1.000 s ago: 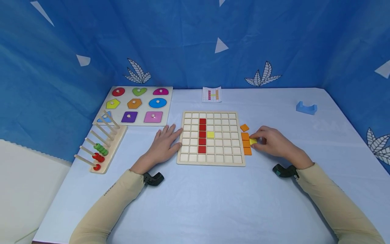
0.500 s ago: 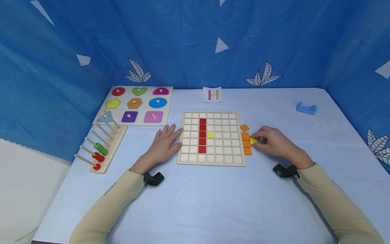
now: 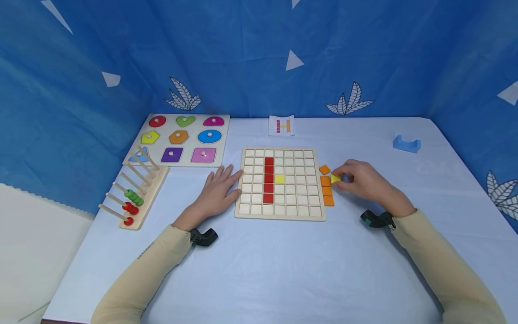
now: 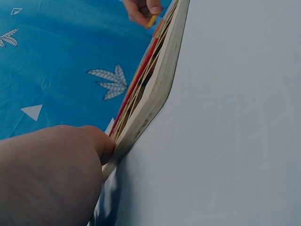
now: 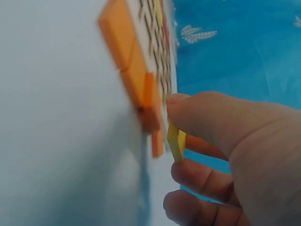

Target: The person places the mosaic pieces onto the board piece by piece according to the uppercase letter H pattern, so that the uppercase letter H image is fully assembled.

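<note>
A wooden grid board (image 3: 280, 216) lies mid-table, with a column of red tiles (image 3: 269, 178) and one yellow tile (image 3: 279, 179) set in its cells. Fingers spread, my left hand (image 3: 216, 193) touches the board's left edge; the left wrist view shows its thumb against the rim. Between thumb and fingertips my right hand (image 3: 362, 180) pinches another yellow tile (image 5: 176, 142), lifted just right of the board. Several orange tiles (image 3: 328, 191) lie along the board's right edge, beside the pinched tile.
Behind the board is a small pattern card (image 3: 281, 125). A shape puzzle (image 3: 193, 145) with knobbed pieces and a peg stand (image 3: 149, 198) with beads occupy the left side. Far right sits a blue bracket-like piece (image 3: 406, 144). A blue curtain (image 3: 259, 58) closes off the back.
My right hand has risen off the table with the yellow tile and shifted slightly away from me. The left hand keeps its place at the board.
</note>
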